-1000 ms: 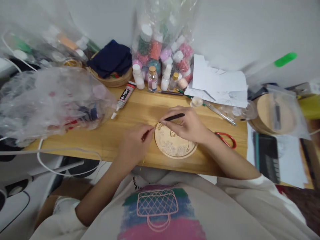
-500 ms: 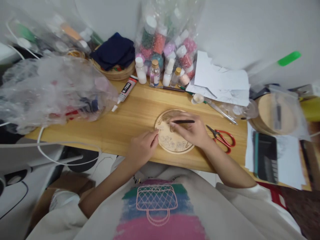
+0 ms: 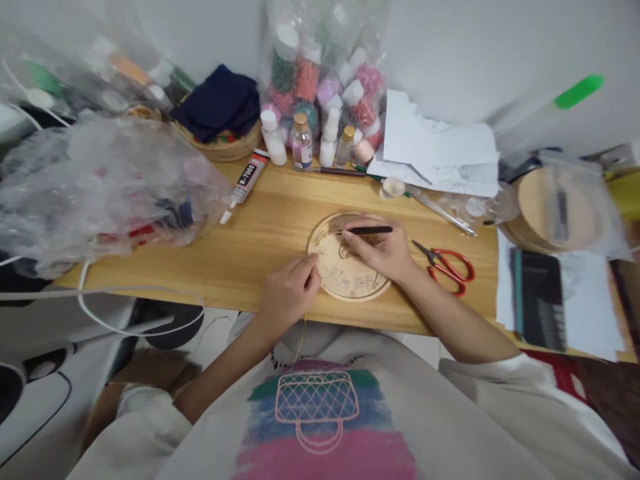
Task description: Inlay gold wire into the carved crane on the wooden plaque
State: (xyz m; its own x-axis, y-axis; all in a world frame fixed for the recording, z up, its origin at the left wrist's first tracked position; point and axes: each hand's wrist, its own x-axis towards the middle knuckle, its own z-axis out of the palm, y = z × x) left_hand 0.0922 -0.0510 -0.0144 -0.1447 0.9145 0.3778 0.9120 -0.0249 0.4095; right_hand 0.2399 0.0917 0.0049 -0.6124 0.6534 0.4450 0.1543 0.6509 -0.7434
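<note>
A round, pale wooden disc (image 3: 345, 270) with line drawings of waves and curls lies flat on the desk. Dark golden lines follow part of the pattern. My right hand (image 3: 383, 253) rests over its right side, fingers closed round a slim black-handled tool (image 3: 373, 230) with a thin tip pointing left, over the disc's upper part. At the disc's left edge is my left hand (image 3: 293, 287), thumb and forefinger pinched together; what lies between them is too small to make out. A thin yellow strand (image 3: 301, 340) hangs over the desk edge just below this hand.
Red-handled scissors (image 3: 447, 267) lie right of my right hand. Behind are a glue tube (image 3: 247, 177), small bottles (image 3: 301, 147), a craft knife (image 3: 445, 212) and papers (image 3: 440, 157). A plastic bag (image 3: 110, 180) covers the left; a phone (image 3: 540, 300) lies right.
The camera view has shifted slightly. The tool in my right hand lies more level, its tip slightly farther up the disc. More of the yellow strand shows below my left hand.
</note>
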